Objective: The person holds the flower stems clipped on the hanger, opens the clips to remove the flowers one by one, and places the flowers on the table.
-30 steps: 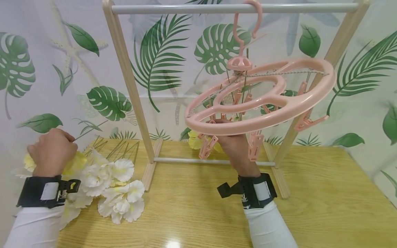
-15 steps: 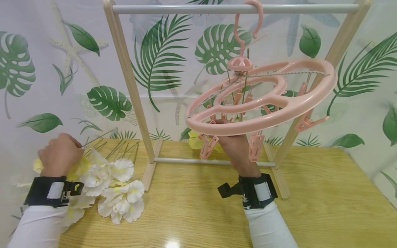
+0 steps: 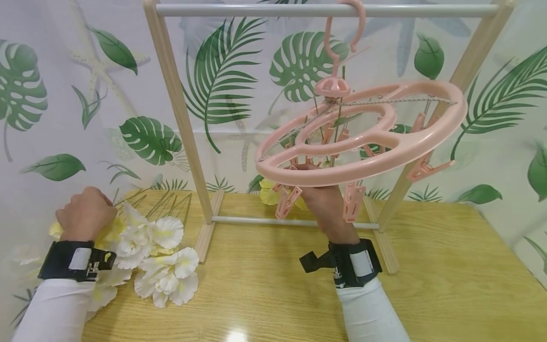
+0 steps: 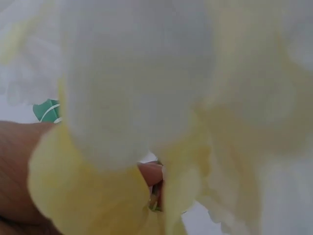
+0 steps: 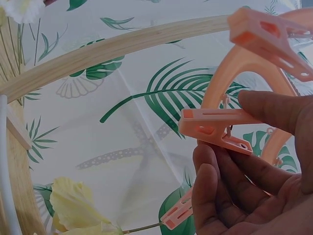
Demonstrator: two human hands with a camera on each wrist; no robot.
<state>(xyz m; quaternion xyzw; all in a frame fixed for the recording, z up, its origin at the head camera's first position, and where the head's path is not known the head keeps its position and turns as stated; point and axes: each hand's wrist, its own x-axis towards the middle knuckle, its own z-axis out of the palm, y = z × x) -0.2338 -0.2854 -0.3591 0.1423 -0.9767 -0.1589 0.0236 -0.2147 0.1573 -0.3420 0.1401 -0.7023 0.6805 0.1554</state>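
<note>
In the head view my right hand (image 3: 326, 199) is under the near rim of a pink clip drying hanger (image 3: 363, 178). Thumb above and fingers below, it pinches a pink clothespin (image 5: 215, 128) in the right wrist view. At the left my left hand (image 3: 85, 213) has curled fingers and holds an artificial flower, its thin green stem (image 3: 116, 194) poking up beside the knuckles. Pale yellow petals (image 4: 93, 181) hide most of that hand in the left wrist view. A yellow flower (image 5: 73, 203) hangs by its stem at another clothespin (image 5: 178, 210).
A wooden stand (image 3: 181, 118) with a white top bar (image 3: 239, 10) carries the hanger by its hook. Several white flowers (image 3: 166, 278) lie beside my left hand on the wooden table (image 3: 256, 285), stems pointing back. A leaf-print sheet (image 3: 226, 85) covers the wall.
My left hand has moved a little right and down, and the stem it holds has swung from slanting right to nearly upright. The right hand stays at the hanger.
</note>
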